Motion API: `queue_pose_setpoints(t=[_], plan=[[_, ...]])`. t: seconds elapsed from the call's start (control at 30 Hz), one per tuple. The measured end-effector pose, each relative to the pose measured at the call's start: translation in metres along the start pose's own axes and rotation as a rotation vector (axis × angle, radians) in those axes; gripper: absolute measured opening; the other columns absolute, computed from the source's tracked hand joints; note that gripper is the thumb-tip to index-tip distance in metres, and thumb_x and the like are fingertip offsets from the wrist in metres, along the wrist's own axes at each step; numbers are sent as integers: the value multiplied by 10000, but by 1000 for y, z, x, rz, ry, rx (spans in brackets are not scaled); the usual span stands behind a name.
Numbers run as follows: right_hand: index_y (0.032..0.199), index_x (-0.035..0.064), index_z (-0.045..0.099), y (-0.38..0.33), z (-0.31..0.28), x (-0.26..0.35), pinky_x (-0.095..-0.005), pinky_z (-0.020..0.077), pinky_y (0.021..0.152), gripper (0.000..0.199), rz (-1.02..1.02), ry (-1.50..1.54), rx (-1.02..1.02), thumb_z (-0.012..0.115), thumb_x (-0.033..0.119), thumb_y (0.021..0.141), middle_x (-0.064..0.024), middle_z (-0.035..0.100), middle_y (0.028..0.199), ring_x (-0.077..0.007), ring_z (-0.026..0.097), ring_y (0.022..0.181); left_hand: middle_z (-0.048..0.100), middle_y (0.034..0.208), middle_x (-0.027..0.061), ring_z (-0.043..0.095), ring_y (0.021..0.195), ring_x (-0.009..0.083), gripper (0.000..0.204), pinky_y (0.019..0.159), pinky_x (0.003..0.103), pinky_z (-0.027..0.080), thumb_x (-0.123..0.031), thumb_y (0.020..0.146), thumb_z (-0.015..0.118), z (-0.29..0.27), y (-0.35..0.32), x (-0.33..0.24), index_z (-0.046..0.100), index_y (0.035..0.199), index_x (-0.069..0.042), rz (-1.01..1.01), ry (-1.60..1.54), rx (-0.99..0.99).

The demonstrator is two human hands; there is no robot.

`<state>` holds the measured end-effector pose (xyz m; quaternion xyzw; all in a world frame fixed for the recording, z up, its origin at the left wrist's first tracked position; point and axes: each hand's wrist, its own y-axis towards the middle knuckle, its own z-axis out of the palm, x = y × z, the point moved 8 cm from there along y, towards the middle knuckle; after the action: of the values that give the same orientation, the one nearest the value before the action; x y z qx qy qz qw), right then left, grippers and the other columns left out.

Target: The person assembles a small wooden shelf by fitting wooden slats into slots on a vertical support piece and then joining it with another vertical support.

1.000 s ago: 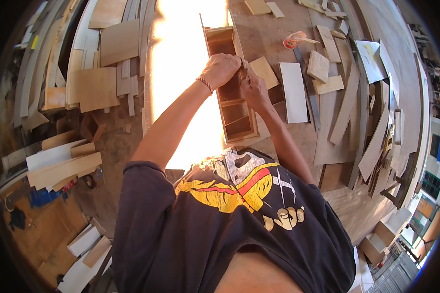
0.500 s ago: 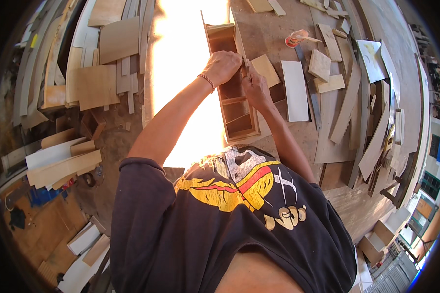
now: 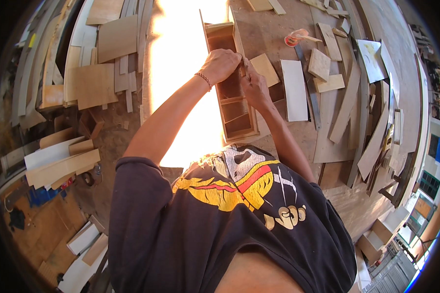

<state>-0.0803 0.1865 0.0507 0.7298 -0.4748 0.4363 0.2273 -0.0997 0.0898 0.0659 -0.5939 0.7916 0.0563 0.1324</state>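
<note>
A long, narrow wooden box point(image 3: 238, 117) with an open top and inner dividers lies lengthwise before me on the workbench. Reaching across its middle, my left hand point(image 3: 222, 65) is closed, with its fingertips at the box's right wall. Just to the right and a bit nearer, my right hand point(image 3: 255, 88) is closed on that same wall, its thumb side up. A short brown edge of wood shows between the two hands. Whatever the left fingers pinch is hidden behind the knuckles.
Right of the box lie a square wood piece point(image 3: 265, 70), a white panel point(image 3: 294, 91), a metal straightedge point(image 3: 312, 93) and a small red tub point(image 3: 295, 38) with a stick. Offcuts point(image 3: 346, 90) crowd the far right. Boards point(image 3: 90, 85) are stacked at left. Sunlight glares beside the box.
Both hands stay at the box's right wall, with only a slight shift of the left wrist to the left. The box looks nearly unmoved; the whole view has drifted a little.
</note>
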Motion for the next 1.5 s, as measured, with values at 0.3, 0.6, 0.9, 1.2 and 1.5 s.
queue_pose_setpoints(t=[0.3,0.6,0.9,1.2,1.5], plan=[[1296,-52,361,0,-1,4,-398,442,636,540,33,-12,39,446,71,777,-256,559,750,-352,562,667,624,732,168,624,743,297,71,671,386,500,-25,770,490,5,-1,0,549,799,3,-6,77,-27],[1327,-66,295,5,4,-12,-341,399,901,564,-31,76,44,470,226,878,-274,494,1179,-355,505,1096,575,1031,252,556,1035,301,353,878,368,454,-171,834,575,-32,-11,1,500,1071,80,-135,-197,-34],[1377,-39,201,-8,-3,-26,-282,233,1053,660,61,825,58,321,445,945,-172,251,1430,-266,274,1313,362,1343,216,345,1270,267,664,1027,362,332,-432,926,413,-2,-106,61,262,1323,78,-537,-1233,-611],[1385,-40,170,-30,12,-22,-303,123,1095,569,-100,521,74,160,357,978,-141,207,1452,-214,186,1345,515,1110,10,460,996,48,580,899,228,367,-384,970,317,98,-117,20,202,1388,2,-502,-1584,-485],[1372,-71,156,-29,17,-30,-288,64,1103,560,-128,479,93,115,318,972,-160,148,1465,-213,102,1366,255,1418,159,209,1313,186,643,1063,268,173,-375,963,330,81,-109,-6,103,1388,51,-547,-1476,-569]])
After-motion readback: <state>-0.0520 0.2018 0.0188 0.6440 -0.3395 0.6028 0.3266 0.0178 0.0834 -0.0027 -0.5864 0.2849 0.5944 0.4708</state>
